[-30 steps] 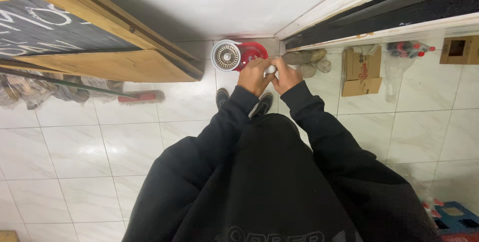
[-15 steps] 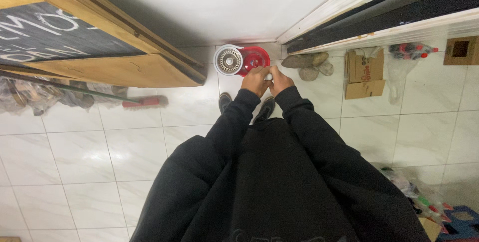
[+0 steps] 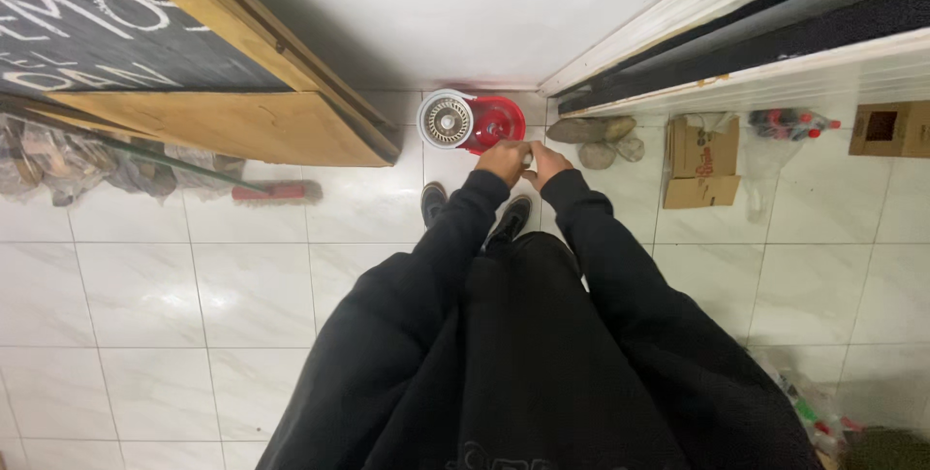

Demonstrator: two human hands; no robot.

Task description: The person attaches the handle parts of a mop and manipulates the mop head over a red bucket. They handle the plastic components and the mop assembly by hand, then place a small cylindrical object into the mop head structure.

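Note:
I look straight down my black-clad body at a white tiled floor. My left hand (image 3: 502,160) and my right hand (image 3: 548,162) are held together in front of me, both closed around a small pale object (image 3: 528,154) that is mostly hidden between them. Just beyond the hands a red mop bucket (image 3: 494,121) with a round metal spinner basket (image 3: 447,121) stands on the floor against the white wall. My two black shoes (image 3: 433,202) show below the hands.
A wooden-framed chalkboard (image 3: 145,53) leans at the left, with a red-headed broom (image 3: 276,191) and plastic bags (image 3: 58,162) beneath it. At the right lie stones (image 3: 591,133), a cardboard box (image 3: 699,162), bottles (image 3: 790,124) and another box (image 3: 889,127).
The view has shifted slightly, so the bucket and hands sit a bit lower in the frame. My hands stay together on the small object.

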